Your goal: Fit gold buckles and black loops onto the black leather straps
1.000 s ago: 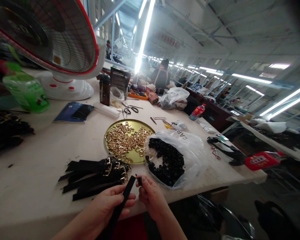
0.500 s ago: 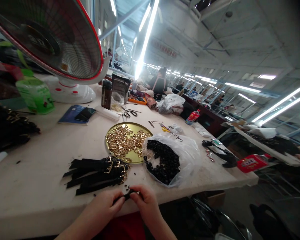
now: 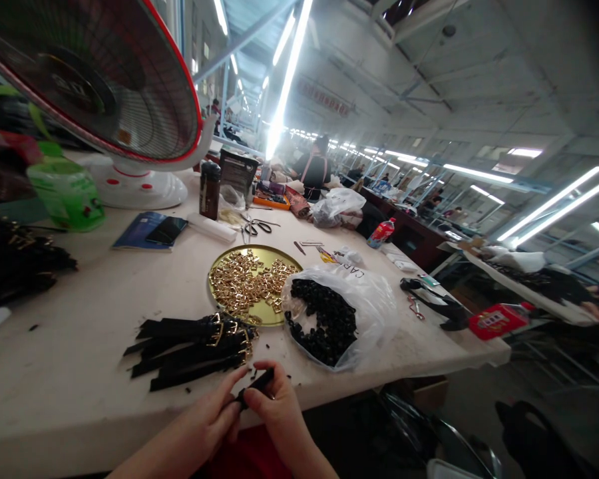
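At the table's front edge a short black strap is held between my two hands. My right hand pinches it between thumb and fingers, with one end sticking up past the thumb. My left hand is closed around the strap's lower end, its index finger stretched toward the right hand. Just beyond lies a bundle of black straps with gold buckles. Behind that sits a round gold tray of small gold buckles. To its right, a clear plastic bag stands open with small black pieces inside.
A large fan stands at the back left, near a green bottle. Scissors, a notebook and a dark bottle lie or stand farther back. A red package is at the right edge.
My right hand has turned and its fingers have risen along the strap, so more of it shows. My left index finger has straightened and lifted off it. The view has shifted slightly.
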`<action>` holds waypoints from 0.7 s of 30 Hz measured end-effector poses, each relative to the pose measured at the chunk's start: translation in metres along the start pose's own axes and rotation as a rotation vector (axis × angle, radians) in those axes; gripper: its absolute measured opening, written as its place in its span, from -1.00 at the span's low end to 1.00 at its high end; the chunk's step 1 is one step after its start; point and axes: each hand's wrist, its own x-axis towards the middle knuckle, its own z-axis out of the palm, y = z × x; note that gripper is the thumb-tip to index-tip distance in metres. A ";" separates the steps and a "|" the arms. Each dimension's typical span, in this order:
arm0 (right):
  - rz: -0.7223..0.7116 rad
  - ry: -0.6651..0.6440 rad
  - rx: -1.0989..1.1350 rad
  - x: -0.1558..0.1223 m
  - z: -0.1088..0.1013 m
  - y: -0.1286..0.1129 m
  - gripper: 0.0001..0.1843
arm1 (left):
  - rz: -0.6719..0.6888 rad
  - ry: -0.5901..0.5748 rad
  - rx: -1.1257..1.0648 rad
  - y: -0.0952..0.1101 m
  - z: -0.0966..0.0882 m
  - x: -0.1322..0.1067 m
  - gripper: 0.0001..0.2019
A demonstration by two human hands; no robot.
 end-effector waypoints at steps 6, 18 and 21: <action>0.351 0.066 0.544 0.013 -0.006 -0.014 -0.66 | 0.001 0.176 -0.076 -0.006 -0.004 0.016 -0.65; 0.022 0.018 0.433 0.021 0.019 -0.001 -0.60 | -0.126 0.216 -0.371 0.005 0.035 0.041 -0.60; -0.018 -0.028 0.263 0.014 0.019 0.000 -0.70 | -0.162 0.228 -0.422 0.008 0.030 0.038 -0.58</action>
